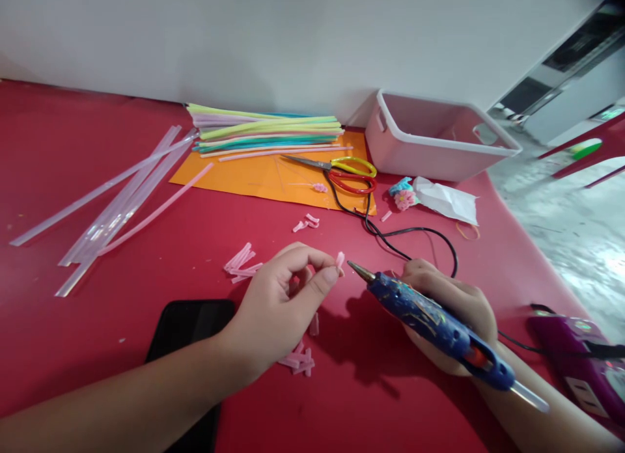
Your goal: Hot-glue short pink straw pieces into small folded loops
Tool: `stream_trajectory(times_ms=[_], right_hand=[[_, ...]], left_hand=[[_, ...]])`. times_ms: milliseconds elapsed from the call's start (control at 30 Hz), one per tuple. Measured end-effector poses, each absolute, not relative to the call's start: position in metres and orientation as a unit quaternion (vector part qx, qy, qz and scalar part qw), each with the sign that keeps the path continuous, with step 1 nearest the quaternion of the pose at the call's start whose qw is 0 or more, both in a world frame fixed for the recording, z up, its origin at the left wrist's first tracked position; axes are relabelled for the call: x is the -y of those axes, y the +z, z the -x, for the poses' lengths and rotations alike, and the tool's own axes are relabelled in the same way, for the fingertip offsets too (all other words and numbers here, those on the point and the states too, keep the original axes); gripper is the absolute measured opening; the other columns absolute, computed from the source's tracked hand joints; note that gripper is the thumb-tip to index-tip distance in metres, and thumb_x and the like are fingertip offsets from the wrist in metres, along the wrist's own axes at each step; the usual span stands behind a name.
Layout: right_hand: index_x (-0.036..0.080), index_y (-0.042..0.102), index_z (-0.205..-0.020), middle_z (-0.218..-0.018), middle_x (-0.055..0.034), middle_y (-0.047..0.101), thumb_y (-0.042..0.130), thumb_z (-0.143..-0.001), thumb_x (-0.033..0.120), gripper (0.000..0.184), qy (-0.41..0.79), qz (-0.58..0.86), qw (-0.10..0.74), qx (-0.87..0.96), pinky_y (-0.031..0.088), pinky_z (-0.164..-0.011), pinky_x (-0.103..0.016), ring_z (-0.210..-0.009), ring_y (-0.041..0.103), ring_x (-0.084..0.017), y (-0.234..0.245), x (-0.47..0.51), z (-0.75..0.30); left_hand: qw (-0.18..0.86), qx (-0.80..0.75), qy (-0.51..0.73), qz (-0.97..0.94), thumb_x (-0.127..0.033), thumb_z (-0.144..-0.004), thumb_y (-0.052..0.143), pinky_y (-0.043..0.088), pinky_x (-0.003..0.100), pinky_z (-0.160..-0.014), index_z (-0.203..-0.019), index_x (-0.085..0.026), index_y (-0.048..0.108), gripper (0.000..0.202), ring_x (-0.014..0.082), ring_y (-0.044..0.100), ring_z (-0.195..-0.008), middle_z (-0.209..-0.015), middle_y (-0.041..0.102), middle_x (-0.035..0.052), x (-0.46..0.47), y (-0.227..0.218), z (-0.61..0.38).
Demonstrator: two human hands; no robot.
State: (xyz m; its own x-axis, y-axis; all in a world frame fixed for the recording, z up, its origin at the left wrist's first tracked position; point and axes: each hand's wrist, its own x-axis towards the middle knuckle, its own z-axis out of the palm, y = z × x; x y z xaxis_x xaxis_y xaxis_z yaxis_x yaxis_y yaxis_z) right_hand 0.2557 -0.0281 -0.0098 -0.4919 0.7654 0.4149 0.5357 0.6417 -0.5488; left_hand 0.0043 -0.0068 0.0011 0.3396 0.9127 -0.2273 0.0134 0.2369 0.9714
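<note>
Between thumb and forefinger, my left hand (288, 303) pinches a short pink pipe cleaner piece (340, 260). My right hand (452, 310) is wrapped round a blue glue gun (430, 319) with worn, glue-spotted sides. Its metal tip points at the pink piece and sits just to the right of it. A clear glue stick (530, 396) pokes out of the gun's back end. Beside and below my left hand lie cut pink pieces (300, 360), with more pink pieces (240, 264) to its left. Some of the right fingers are hidden behind the gun.
Long pipe cleaners (268, 131) and scissors (336, 170) lie on orange paper (234, 178). Clear glue sticks (127, 199) rest at left, a black phone (190, 329) under my left forearm. A pink bin (434, 147), black cord (415, 230) and purple power strip (576, 355) are at right.
</note>
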Motion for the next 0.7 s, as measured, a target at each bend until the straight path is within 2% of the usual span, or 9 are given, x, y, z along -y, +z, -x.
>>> stream_trajectory(times_ms=[200, 333, 533, 700], right_hand=[[0.023, 0.053, -0.093, -0.069, -0.0001, 0.057, 0.061, -0.079, 0.017, 0.017, 0.158, 0.370, 0.349, 0.846, 0.047, -0.057, -0.032, -0.058, 0.052, -0.016, -0.0062, 0.0255, -0.2482], [0.023, 0.054, -0.093, -0.066, -0.0001, 0.056, 0.059, -0.078, 0.014, 0.019, 0.158, 0.366, 0.353, 0.846, 0.048, -0.059, -0.033, -0.058, 0.050, -0.017, -0.0066, 0.0254, -0.2475], [0.023, 0.055, -0.096, -0.065, 0.0007, 0.055, 0.060, -0.079, 0.019, 0.019, 0.160, 0.358, 0.346, 0.853, 0.047, -0.061, -0.033, -0.058, 0.048, -0.016, -0.0080, 0.0247, -0.2498], [0.022, 0.054, -0.095, -0.065, 0.0006, 0.056, 0.060, -0.076, 0.015, 0.022, 0.162, 0.346, 0.361, 0.851, 0.046, -0.061, -0.034, -0.057, 0.048, -0.016, -0.0078, 0.0232, -0.2490]], left_hand=[[0.650, -0.437, 0.354, -0.511, -0.038, -0.091, 0.063, 0.045, 0.025, -0.050, -0.081, -0.018, 0.060, 0.022, 0.0058, 0.051, -0.049, -0.083, 0.052, -0.0030, 0.0077, 0.0014, -0.0042], [0.641, -0.436, 0.355, -0.522, -0.036, -0.090, 0.063, 0.045, 0.025, -0.052, -0.080, -0.017, 0.062, 0.021, 0.0068, 0.052, -0.052, -0.082, 0.051, -0.0023, 0.0078, 0.0023, -0.0047], [0.643, -0.424, 0.359, -0.527, -0.037, -0.091, 0.062, 0.043, 0.025, -0.050, -0.078, -0.018, 0.060, 0.023, 0.0066, 0.051, -0.052, -0.080, 0.049, -0.0033, 0.0079, 0.0037, -0.0043], [0.637, -0.426, 0.361, -0.531, -0.037, -0.092, 0.061, 0.044, 0.026, -0.051, -0.079, -0.018, 0.059, 0.023, 0.0070, 0.052, -0.052, -0.080, 0.050, -0.0033, 0.0087, 0.0041, -0.0042]])
